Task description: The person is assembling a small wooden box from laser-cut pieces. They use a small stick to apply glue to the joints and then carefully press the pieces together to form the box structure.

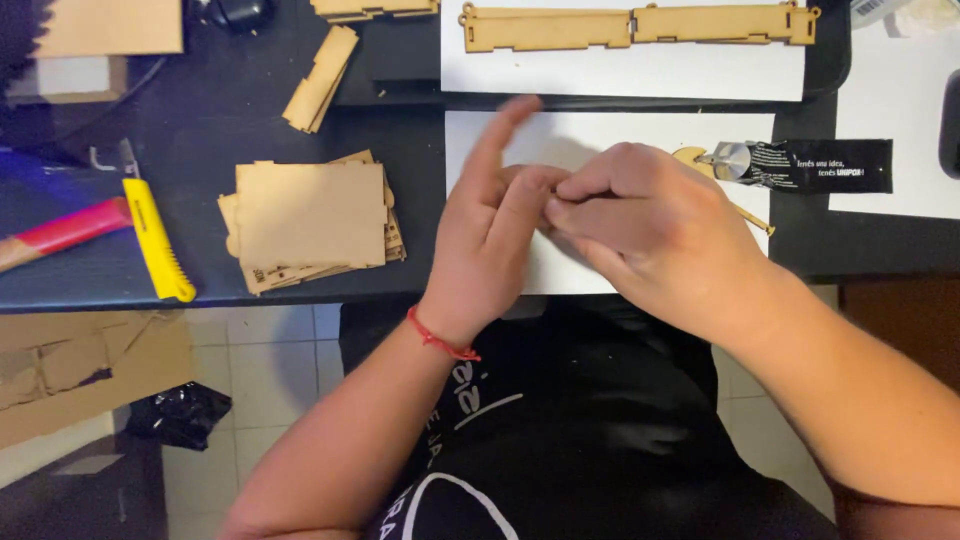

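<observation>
Seen from above, two bare hands meet over a white sheet of paper (500, 135) on a dark counter (210, 130). The left hand (490, 240), with a red string bracelet (440, 338) at the wrist, has its index finger raised and the others curled. The right hand (650, 235) presses its fingertips together against the left fingers; whether anything is pinched between them cannot be told. Just right of the hands lies a black glue tube (810, 165), beside a small wooden piece (690, 157). To the left lie a stack of thin wooden panels (310, 215) and a yellow scraper (155, 240). A long wooden strip (640, 27) rests on another white sheet above.
</observation>
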